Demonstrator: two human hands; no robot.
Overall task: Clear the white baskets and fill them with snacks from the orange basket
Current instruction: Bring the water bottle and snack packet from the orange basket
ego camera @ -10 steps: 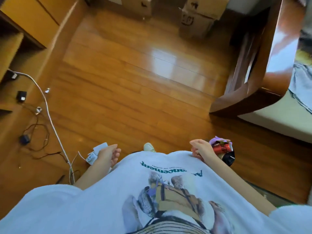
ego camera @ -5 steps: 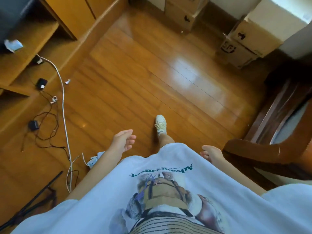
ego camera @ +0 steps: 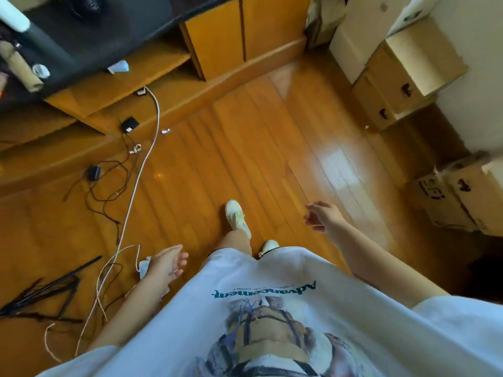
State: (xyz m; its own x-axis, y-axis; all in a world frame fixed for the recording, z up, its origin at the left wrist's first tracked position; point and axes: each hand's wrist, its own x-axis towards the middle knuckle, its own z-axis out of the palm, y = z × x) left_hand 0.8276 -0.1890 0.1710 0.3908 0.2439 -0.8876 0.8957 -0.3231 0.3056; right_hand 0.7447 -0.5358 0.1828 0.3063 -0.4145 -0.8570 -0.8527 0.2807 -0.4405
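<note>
No white basket, orange basket or snack shows in the head view. I look down at a wooden floor while walking. My left hand (ego camera: 166, 263) hangs beside my white shirt with relaxed fingers and holds nothing. My right hand (ego camera: 322, 214) swings out in front over the floor, fingers loosely spread, also empty. One white shoe (ego camera: 236, 216) steps forward between the hands.
Loose cables (ego camera: 128, 186) and black adapters lie on the floor at the left, below a low wooden cabinet (ego camera: 217, 42). Black rods (ego camera: 46, 292) lie at the lower left. Cardboard boxes (ego camera: 402, 77) stand at the right by a white wall.
The view has swung left, away from the dark wooden furniture. The small red and purple thing by my right hand a second ago is out of sight. My right hand has swung forward.
</note>
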